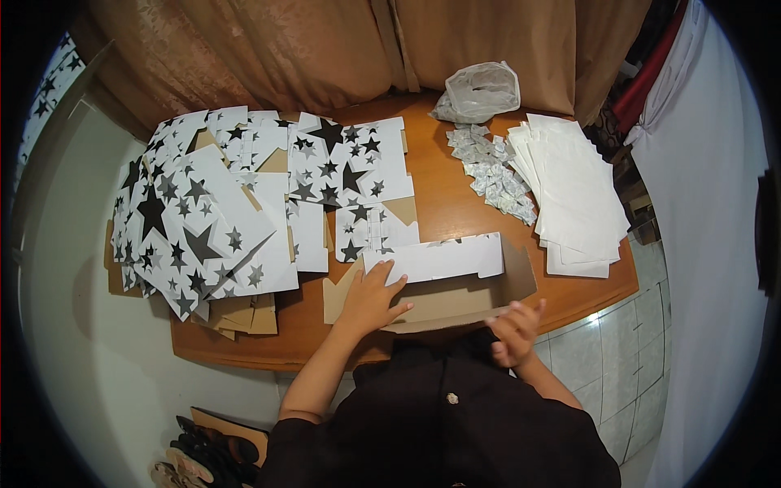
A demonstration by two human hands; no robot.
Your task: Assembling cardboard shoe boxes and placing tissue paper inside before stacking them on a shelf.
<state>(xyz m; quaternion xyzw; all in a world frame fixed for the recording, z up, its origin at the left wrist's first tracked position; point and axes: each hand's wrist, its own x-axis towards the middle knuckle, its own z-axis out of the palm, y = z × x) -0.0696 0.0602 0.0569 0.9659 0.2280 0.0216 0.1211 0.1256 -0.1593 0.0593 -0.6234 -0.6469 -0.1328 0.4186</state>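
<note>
A part-folded cardboard box (455,302), plain brown inside with a white flap (455,259) along its far side, lies at the table's front edge before me. My left hand (372,299) reaches over its left end, fingers spread, fingertips against the white flap and inside the box. At the near right corner is my right hand (515,332), its fingers apart and lightly bent beside the front wall. Nothing shows in its grasp; whether it touches the cardboard I cannot tell.
Star-printed flat cardboard pieces (203,220) are heaped on the left of the wooden table (439,195). White paper sheets (573,191) lie stacked at the right, beside many small sachets (496,175) and a clear plastic bag (482,91). Brown curtains (488,32) hang behind.
</note>
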